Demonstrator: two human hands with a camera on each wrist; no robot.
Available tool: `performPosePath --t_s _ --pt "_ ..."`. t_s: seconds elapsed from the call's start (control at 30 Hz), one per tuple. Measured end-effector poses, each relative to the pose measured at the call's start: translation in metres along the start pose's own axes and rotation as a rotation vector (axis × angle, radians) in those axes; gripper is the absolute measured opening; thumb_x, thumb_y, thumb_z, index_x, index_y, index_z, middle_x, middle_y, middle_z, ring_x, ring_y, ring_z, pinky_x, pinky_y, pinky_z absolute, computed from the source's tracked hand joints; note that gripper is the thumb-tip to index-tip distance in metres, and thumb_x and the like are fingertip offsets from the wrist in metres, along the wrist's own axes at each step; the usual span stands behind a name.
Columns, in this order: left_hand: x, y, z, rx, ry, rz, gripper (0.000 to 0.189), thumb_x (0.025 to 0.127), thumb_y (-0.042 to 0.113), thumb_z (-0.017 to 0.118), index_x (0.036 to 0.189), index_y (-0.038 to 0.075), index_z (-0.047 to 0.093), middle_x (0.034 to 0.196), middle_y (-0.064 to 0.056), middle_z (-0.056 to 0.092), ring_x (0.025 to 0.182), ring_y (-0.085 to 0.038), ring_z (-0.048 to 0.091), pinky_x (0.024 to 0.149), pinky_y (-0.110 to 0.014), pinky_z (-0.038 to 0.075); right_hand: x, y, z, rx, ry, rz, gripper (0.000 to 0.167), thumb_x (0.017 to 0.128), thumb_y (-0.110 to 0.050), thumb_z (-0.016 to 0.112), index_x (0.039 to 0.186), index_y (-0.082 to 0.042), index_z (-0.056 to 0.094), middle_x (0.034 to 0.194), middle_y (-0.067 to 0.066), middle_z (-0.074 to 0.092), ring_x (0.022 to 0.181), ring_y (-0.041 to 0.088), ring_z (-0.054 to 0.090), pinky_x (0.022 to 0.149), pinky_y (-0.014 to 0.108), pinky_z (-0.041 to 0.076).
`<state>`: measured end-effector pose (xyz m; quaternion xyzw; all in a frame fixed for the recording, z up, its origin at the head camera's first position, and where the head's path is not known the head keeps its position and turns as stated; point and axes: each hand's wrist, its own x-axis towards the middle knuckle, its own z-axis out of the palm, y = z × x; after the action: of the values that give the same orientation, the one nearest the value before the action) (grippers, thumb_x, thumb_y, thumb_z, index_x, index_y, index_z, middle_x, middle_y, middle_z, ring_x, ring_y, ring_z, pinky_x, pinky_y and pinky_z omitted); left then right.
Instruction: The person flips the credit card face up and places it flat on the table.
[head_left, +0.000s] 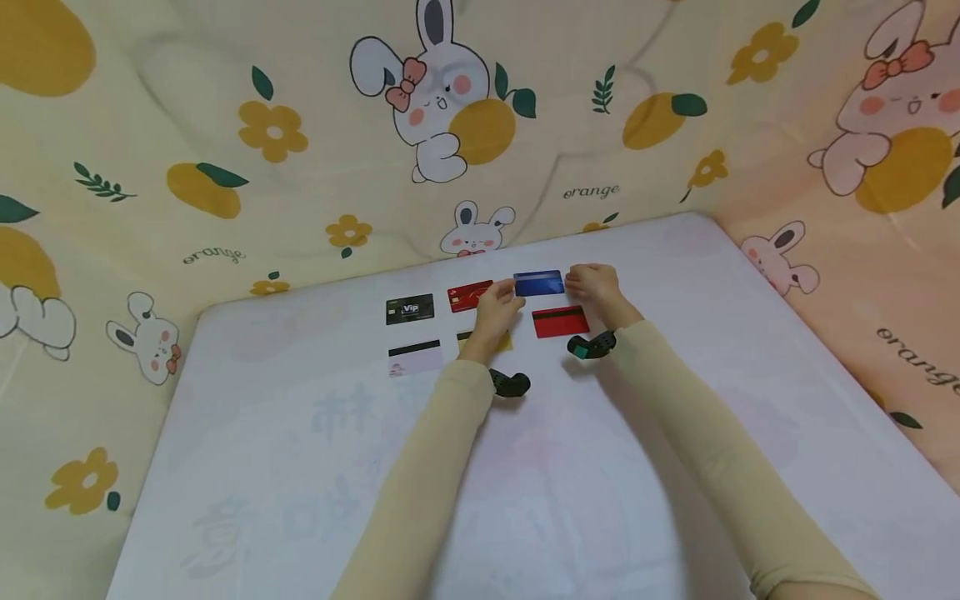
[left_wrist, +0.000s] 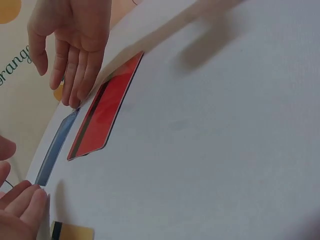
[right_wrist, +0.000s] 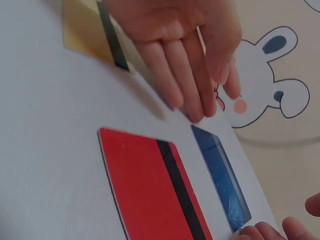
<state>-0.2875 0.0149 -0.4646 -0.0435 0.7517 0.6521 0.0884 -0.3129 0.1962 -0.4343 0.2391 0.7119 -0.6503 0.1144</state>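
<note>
A blue card (head_left: pixel 538 283) lies flat on the white table between my two hands. My left hand (head_left: pixel 498 317) is at its left end, fingers fairly straight and fingertips right at the edge. At the opposite end is my right hand (head_left: pixel 598 292), its extended fingertips at the card's short edge. In the right wrist view the blue card (right_wrist: pixel 220 175) spans the gap between both sets of fingertips. Just nearer lies a red card (head_left: pixel 561 322) with a black stripe. Beneath my left wrist, a yellow card (right_wrist: pixel 87 30) with a black stripe is partly hidden in the head view.
Left of my left hand, a red chip card (head_left: pixel 465 297) and a black Vip card (head_left: pixel 410 309) lie in the back row. A pale card (head_left: pixel 416 360) with a black stripe lies in front of them. A patterned cloth (head_left: pixel 300 200) hangs behind the table (head_left: pixel 285 467).
</note>
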Motion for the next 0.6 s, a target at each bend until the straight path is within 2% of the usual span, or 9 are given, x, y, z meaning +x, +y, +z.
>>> performPosePath --t_s 0.13,0.3,0.47,0.6 --pt "0.0001 0.0012 0.0011 -0.02 -0.007 -0.025 0.043 0.092 0.008 0.058 0.134 0.007 0.053 0.141 -0.012 0.055 0.133 -0.025 0.052 0.111 -0.036 0.043 -0.0004 -0.0029 0.0028 0.03 -0.003 0.05 0.05 0.101 -0.024 0.043 0.147 -0.005 0.036 0.148 0.013 0.049 0.13 0.022 0.053 0.112 0.03 0.042" --pt "-0.0013 0.0036 0.0007 -0.024 0.008 -0.049 0.042 0.093 0.009 0.056 0.134 0.008 0.053 0.139 -0.012 0.056 0.128 -0.026 0.055 0.11 -0.037 0.044 -0.0044 -0.0052 0.0048 0.067 -0.022 0.064 0.051 0.101 -0.024 0.045 0.148 -0.005 0.034 0.149 0.013 0.047 0.132 0.022 0.052 0.112 0.031 0.041" --pt "-0.0019 0.0058 -0.0013 -0.074 0.002 -0.112 0.041 0.093 0.011 0.057 0.134 0.011 0.055 0.14 -0.011 0.055 0.117 -0.024 0.06 0.107 -0.036 0.047 -0.0058 -0.0058 0.0041 0.086 -0.032 0.072 0.054 0.1 -0.023 0.046 0.149 -0.006 0.032 0.151 0.012 0.045 0.135 0.022 0.049 0.113 0.031 0.041" --pt "-0.0028 0.0079 -0.0014 -0.136 -0.02 -0.162 0.042 0.093 0.011 0.058 0.135 0.013 0.055 0.143 -0.011 0.052 0.104 -0.017 0.059 0.107 -0.033 0.047 -0.0044 -0.0029 0.0023 0.078 -0.014 0.07 0.054 0.099 -0.022 0.047 0.149 -0.006 0.033 0.151 0.011 0.044 0.133 0.02 0.049 0.113 0.03 0.041"
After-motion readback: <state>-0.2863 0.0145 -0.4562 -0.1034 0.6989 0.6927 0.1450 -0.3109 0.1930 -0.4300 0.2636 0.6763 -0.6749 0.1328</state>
